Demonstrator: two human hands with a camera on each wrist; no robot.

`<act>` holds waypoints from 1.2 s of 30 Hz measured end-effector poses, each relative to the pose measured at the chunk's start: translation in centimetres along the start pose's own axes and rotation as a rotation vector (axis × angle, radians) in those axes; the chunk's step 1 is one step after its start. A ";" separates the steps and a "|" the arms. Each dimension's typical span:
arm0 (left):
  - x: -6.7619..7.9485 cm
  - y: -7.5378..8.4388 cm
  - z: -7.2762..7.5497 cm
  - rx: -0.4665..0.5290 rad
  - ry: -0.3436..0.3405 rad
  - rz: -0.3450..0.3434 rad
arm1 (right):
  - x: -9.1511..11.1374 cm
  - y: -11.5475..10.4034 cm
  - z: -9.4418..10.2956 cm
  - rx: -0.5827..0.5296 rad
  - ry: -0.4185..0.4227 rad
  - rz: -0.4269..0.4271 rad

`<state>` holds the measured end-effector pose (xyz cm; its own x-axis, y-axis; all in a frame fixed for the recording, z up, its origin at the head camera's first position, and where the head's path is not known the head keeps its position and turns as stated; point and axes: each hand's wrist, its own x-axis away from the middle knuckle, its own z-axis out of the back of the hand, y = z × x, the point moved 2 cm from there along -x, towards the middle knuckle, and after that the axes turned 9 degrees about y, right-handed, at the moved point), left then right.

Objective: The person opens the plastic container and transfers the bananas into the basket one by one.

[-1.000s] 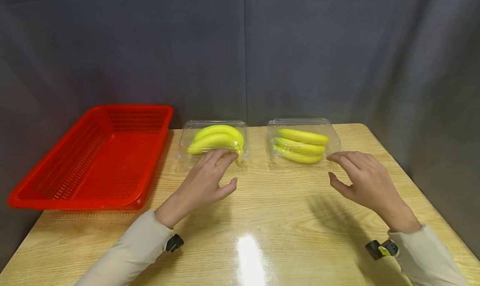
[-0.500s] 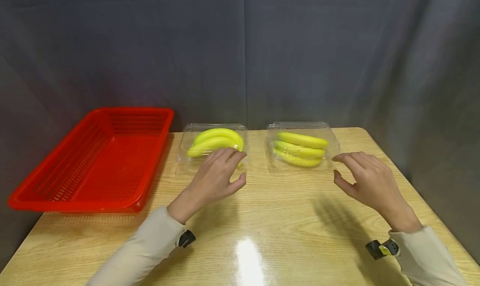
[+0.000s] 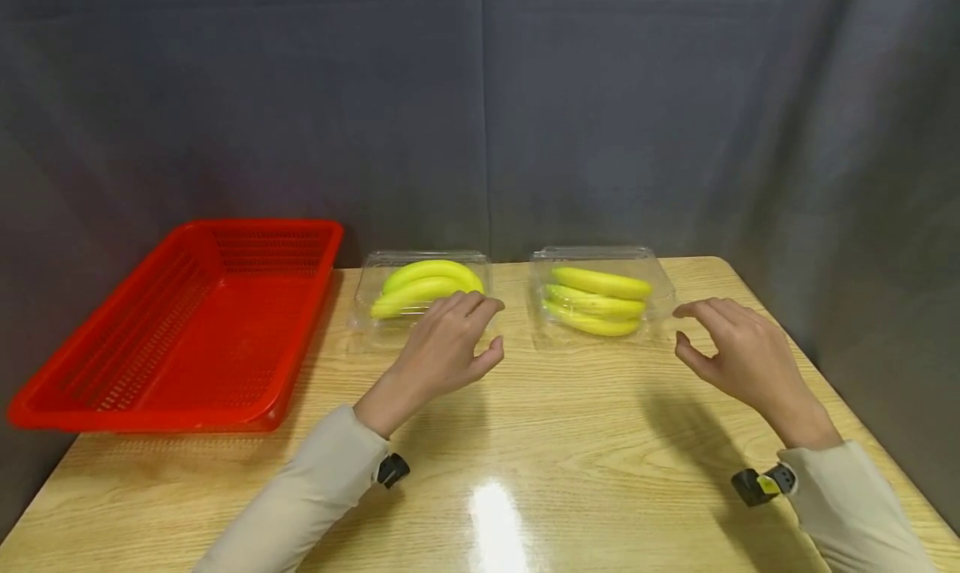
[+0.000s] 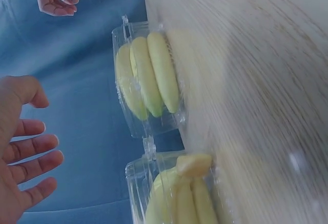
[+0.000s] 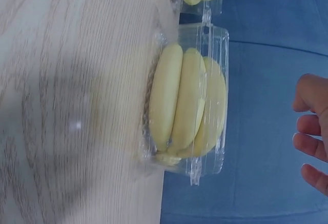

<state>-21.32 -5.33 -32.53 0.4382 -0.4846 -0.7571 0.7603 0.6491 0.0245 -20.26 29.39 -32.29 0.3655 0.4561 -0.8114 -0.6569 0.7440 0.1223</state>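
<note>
Two clear plastic clamshell boxes stand side by side near the table's back edge, both with lids down. Inside the left box [image 3: 365, 306] lies a bunch of yellow bananas [image 3: 427, 285]. More bananas [image 3: 600, 304] lie in a row in the right box [image 3: 663, 285]. My left hand [image 3: 442, 348] hovers in front of the left box, fingers relaxed and slightly bent, overlapping its front right corner in the head view. To the right of the other box, my right hand [image 3: 750, 360] hangs over the table with thumb and fingers apart. Both hands hold nothing.
A red plastic basket [image 3: 292, 364] with slotted walls sits at the left of the wooden table [image 3: 570, 473]. Dark grey cloth [image 3: 480, 123] hangs behind the table and along its right side. Each wrist carries a small black camera [image 3: 392, 470] on a strap.
My left hand has drifted to the right across the front of the left box. My right hand has shifted slightly right. The boxes and basket stay where they were.
</note>
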 end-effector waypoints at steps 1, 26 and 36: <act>-0.1 0.0 -0.2 0.000 -0.002 0.001 | 0.1 0.1 0.0 0.002 0.000 -0.002; -1.0 0.4 -3.7 -0.023 -0.088 -0.060 | 0.7 1.8 -0.8 0.038 -0.020 0.029; -1.4 0.4 -4.5 -0.003 -0.034 -0.098 | 1.2 2.6 -1.3 0.059 -0.057 -0.002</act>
<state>-23.78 -1.76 -34.45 0.3778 -0.5655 -0.7332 0.7990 0.5991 -0.0504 -22.45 31.24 -33.70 0.4048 0.4800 -0.7783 -0.6169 0.7716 0.1549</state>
